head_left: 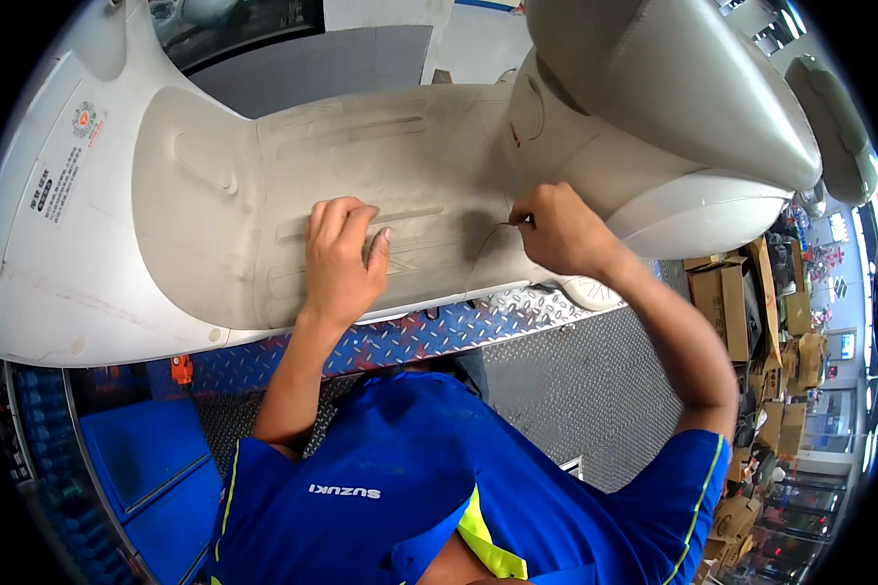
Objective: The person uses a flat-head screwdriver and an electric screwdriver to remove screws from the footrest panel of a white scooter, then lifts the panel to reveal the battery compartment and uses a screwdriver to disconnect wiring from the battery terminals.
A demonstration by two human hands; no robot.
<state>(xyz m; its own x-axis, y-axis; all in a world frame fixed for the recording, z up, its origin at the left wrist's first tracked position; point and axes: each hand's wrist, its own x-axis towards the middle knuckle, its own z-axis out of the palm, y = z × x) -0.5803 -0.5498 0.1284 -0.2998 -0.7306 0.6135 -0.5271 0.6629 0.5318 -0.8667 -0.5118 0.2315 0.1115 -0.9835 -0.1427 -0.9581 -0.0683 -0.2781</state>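
A cream and white scooter lies across the view, and both my hands are at its scuffed footboard [361, 156]. My left hand [343, 258] rests on the ribbed part of the footboard, fingers loosely bent and thumb apart, holding nothing. At the footboard's right end, beside the seat base [580, 136], my right hand [564, 232] is closed in a pinch. A small dark tip shows at its fingers, too little to name. From there a thin dark line curves down over the panel; whether it is a seam or a wire I cannot tell.
The scooter's white front shield [78, 224] rises at left, its seat [693, 88] at upper right. Below runs a blue diamond-plate platform edge [400, 343]. A blue cabinet [151, 448] stands at lower left. Cardboard boxes [722, 312] are piled at right.
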